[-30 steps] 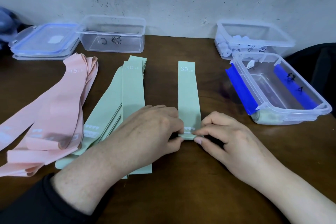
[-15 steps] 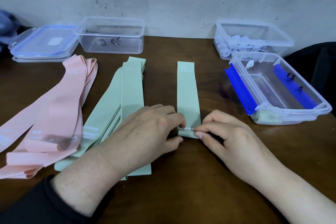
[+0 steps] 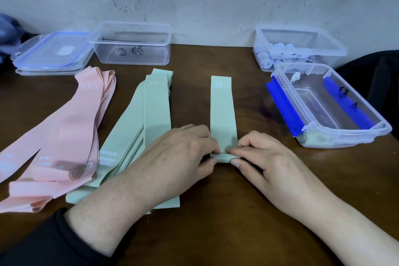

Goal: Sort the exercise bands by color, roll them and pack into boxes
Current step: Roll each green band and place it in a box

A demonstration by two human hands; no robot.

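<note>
Left hand: palm down, fingers curled, thumb and fingertips pinching the near left corner of the single green band; its wrist lies across the green band stack. A dark sleeve covers the forearm.

Right hand: palm down, fingers curled, thumb and index pinching the near right corner of the same band. The two hands sit close together, one at each side of the band's width.

Single green band: lies flat on the brown table, its near end turned over into a small fold between the two hands, the rest running straight away from them; "30 LB" is printed at the far end.

Green band stack: under and left of the left hand, fanned, top band marked "30 LB".

Pink bands: farther left of the left hand, loosely heaped, one marked "15 LB".

Blue-clipped box: beyond and right of the right hand, open.

Box of pale rolls: behind the blue-clipped box, against the wall.

Clear box: beyond the left hand, at the wall.

Lids: left of the clear box, stacked.
</note>
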